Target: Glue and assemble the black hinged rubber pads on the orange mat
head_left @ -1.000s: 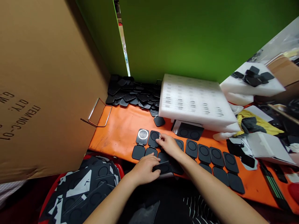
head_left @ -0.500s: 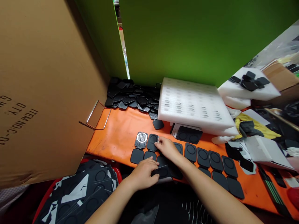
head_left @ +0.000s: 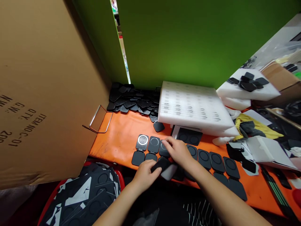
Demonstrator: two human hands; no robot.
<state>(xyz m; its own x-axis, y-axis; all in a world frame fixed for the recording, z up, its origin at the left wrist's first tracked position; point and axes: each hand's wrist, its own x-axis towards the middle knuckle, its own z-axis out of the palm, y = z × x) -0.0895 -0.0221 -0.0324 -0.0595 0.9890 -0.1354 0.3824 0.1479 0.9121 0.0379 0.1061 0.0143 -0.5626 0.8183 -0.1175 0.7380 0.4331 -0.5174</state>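
Black folding pads with ring-marked faces lie in a row on the orange tabletop. Bent over the third ring-marked pad [head_left: 164, 150], my right hand [head_left: 178, 152] touches its upper right part with its fingers slightly apart; nothing shows in them. My left hand [head_left: 146, 173], closer to me, pinches a black sticker sheet [head_left: 161, 164] with a pale backing [head_left: 169, 171]. The sheet is tilted and blurred. Left of these, one pad shows a white ring with a grid [head_left: 142, 140], and another pad [head_left: 154, 144] shows a dark ring.
A large cardboard box [head_left: 47, 78] stands at left, above a red tub [head_left: 122, 180] of used sticker sheets [head_left: 94, 194]. Stacked black pads [head_left: 131, 97] and a white foam block [head_left: 195, 108] line the green partition [head_left: 176, 40]. More ring-marked pads [head_left: 216, 160] continue rightward.
My right hand has moved right from the second pad to the third. The sheet in my left hand has tilted, showing more of its pale backing. The view has shifted slightly.
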